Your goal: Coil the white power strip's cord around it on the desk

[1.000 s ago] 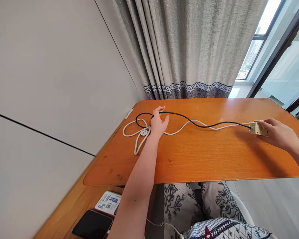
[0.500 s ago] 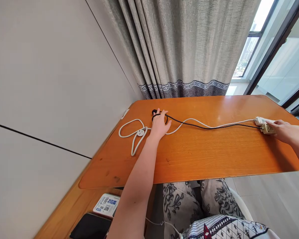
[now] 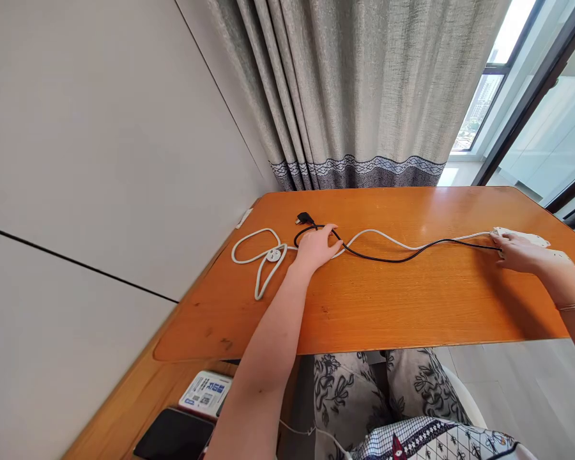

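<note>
A black cord (image 3: 388, 257) and a white cord (image 3: 388, 239) run side by side across the orange wooden table (image 3: 412, 300). My left hand (image 3: 316, 246) rests on both cords near their left end, fingers curled over them. The black plug (image 3: 305, 218) lies just beyond it. The white cord loops to the left around its round white plug (image 3: 273, 255). My right hand (image 3: 520, 252) is closed over the small beige block at the black cord's right end, which it hides. It lies against the white power strip (image 3: 524, 237).
A grey curtain (image 3: 364, 96) hangs behind the table, with a window (image 3: 531, 96) to its right and a white wall (image 3: 100, 160) on the left. On a lower wooden surface lie a black phone (image 3: 175, 436) and a white printed box (image 3: 206, 391).
My left hand slid right and nearer along the cords, uncovering the black plug. My right hand went right with the beige block to the power strip, and the black cord now sags towards me.
</note>
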### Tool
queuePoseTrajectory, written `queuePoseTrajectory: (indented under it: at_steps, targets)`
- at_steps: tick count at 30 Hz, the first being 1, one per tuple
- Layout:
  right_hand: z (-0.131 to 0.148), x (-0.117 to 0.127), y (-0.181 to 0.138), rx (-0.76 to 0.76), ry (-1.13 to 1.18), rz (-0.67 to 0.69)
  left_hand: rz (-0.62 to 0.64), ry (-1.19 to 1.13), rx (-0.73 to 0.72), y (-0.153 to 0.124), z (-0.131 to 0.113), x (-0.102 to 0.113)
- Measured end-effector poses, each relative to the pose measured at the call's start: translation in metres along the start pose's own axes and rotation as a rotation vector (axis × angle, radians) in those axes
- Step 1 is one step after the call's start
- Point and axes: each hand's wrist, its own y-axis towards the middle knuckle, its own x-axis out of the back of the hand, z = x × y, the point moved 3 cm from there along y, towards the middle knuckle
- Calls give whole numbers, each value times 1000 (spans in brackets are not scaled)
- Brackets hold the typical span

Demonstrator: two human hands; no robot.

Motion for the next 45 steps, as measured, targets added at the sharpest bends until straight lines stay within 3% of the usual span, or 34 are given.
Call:
queuePoseTrajectory:
  at_steps: [2,8,13,18,22,28,32,35,38,41,45]
  targets:
    - [45,-3,11,48,-20,185,45,-49,15,-1,0,-4]
    - [191,-12,48,292,156,195,127,-71,-14,-4,-6,-10]
    - [253,-40,61,326,163,329,145,17,-53,-4,-13,-8]
    - [272,-51,63,263,46,438,5,32,-312,-6,-26,-7]
    - [279,-49,61,232,-134,494,32,22,-462,-10,-37,-18]
    - [291,-37,59,243,-170,464,103,51,-495,-12,-41,-31]
    - [298,-12,55,293,-136,421,23,27,-479,-10,-41,-26]
    - [305,17,53,377,34,389,-81,-104,-470,-10,-44,-18]
    - [312,48,61,446,418,307,-141,-286,-361,-8,-45,-11]
    - [318,73,82,458,834,147,-223,-407,-218,-7,-42,-1]
    - [329,99,119,443,1212,-4,-306,-438,-100,-7,-32,12]
